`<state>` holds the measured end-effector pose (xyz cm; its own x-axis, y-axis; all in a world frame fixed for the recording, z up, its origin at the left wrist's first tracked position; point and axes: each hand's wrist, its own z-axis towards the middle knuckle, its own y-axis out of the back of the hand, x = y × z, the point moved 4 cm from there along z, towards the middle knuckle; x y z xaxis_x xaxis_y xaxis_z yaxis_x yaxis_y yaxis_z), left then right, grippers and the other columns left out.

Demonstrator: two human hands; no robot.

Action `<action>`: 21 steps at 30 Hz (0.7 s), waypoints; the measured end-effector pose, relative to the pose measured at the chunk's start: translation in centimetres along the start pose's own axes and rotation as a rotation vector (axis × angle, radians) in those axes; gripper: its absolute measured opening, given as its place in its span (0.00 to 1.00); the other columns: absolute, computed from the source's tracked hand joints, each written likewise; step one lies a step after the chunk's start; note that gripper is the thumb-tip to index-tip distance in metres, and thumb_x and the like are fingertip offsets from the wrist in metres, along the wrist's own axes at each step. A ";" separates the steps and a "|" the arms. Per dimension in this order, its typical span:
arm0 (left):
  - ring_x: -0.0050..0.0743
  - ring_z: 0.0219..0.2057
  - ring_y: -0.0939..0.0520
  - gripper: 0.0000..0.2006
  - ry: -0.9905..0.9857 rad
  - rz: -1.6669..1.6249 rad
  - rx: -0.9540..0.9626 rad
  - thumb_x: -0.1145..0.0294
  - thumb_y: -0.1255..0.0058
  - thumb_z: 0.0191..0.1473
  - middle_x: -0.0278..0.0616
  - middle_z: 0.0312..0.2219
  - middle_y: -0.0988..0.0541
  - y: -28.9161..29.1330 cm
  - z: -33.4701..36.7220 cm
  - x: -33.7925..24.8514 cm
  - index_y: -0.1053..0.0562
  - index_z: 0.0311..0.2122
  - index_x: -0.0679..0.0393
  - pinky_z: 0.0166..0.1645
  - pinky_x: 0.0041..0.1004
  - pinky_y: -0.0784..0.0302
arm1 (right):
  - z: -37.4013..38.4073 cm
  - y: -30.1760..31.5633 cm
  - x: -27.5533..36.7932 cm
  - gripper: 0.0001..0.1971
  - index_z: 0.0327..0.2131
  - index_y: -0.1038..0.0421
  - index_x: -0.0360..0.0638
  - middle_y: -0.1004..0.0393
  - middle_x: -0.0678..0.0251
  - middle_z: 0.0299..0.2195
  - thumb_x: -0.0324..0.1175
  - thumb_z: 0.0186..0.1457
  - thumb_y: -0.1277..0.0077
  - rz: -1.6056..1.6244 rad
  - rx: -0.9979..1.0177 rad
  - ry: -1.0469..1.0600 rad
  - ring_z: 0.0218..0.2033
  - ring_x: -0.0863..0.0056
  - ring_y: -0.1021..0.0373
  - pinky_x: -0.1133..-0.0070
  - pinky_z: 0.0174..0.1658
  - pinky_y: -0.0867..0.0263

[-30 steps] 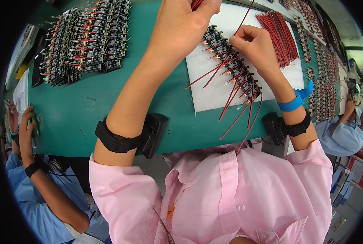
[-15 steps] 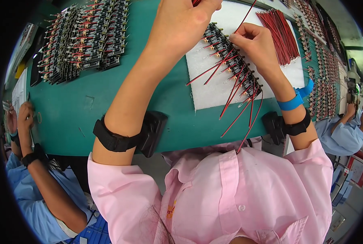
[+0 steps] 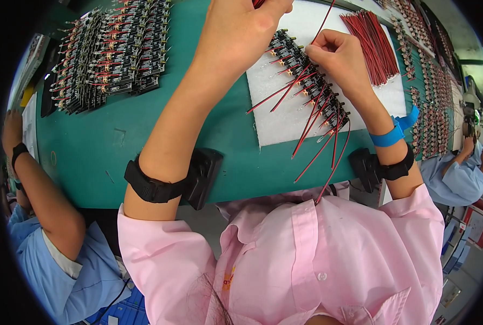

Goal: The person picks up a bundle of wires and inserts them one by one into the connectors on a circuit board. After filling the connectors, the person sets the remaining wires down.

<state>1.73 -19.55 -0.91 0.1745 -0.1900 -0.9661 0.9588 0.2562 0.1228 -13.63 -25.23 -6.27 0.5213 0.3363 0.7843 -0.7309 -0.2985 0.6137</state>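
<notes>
A row of small black circuit boards [image 3: 301, 67] lies slantwise on a white foam sheet [image 3: 271, 130]. Red-and-black wires [image 3: 305, 135] trail from it, some hanging past the foam toward my pink shirt. My right hand [image 3: 336, 54] is closed at the row's right side, thumb and forefinger pinched on a thin red wire [image 3: 322, 24] that runs up out of view. Above the row's far end is my left hand [image 3: 252, 16], closed, with red wires showing in its grip. Its fingertips are partly cut off by the top edge.
A bundle of red wires [image 3: 370, 49] lies on the foam's right part. Stacked board rows [image 3: 114, 59] stand far left on the green table [image 3: 95, 157]. More small parts [image 3: 431, 108] line the right. People in blue work at left [image 3: 57, 238] and right [image 3: 458, 179].
The person at left has moved their arm, the hand now farther left and higher. My own hands, the boards and the wires look nearly the same.
</notes>
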 end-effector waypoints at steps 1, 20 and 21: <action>0.15 0.19 0.37 0.13 -0.003 0.002 0.001 0.66 0.57 0.47 0.31 0.15 0.34 0.0 0.0 0.0 0.33 0.20 0.66 0.23 0.19 0.41 | 0.0 0.0 0.0 0.06 0.15 0.37 0.37 0.39 0.76 0.12 0.27 0.38 0.53 -0.014 0.005 0.003 0.13 0.91 0.45 0.91 0.16 0.50; 0.13 0.16 0.39 0.13 0.039 0.061 -0.012 0.65 0.56 0.46 0.29 0.13 0.37 -0.1 0.0 0.4 0.33 0.20 0.65 0.20 0.18 0.46 | 0.3 0.2 0.5 0.06 0.14 0.36 0.36 0.37 0.74 0.12 0.28 0.37 0.53 -0.047 0.036 0.025 0.15 0.90 0.42 0.90 0.19 0.46; 0.13 0.16 0.39 0.13 0.042 0.054 -0.012 0.65 0.56 0.46 0.29 0.13 0.37 -0.1 0.0 0.4 0.33 0.20 0.65 0.19 0.18 0.46 | 0.3 0.3 0.4 0.06 0.14 0.36 0.36 0.37 0.74 0.12 0.28 0.37 0.53 -0.051 0.028 0.023 0.15 0.90 0.42 0.90 0.19 0.46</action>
<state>1.66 -19.68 -1.30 0.2165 -0.1358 -0.9668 0.9454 0.2764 0.1729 -13.50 -25.41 -5.78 0.5473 0.3718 0.7498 -0.6908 -0.3051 0.6555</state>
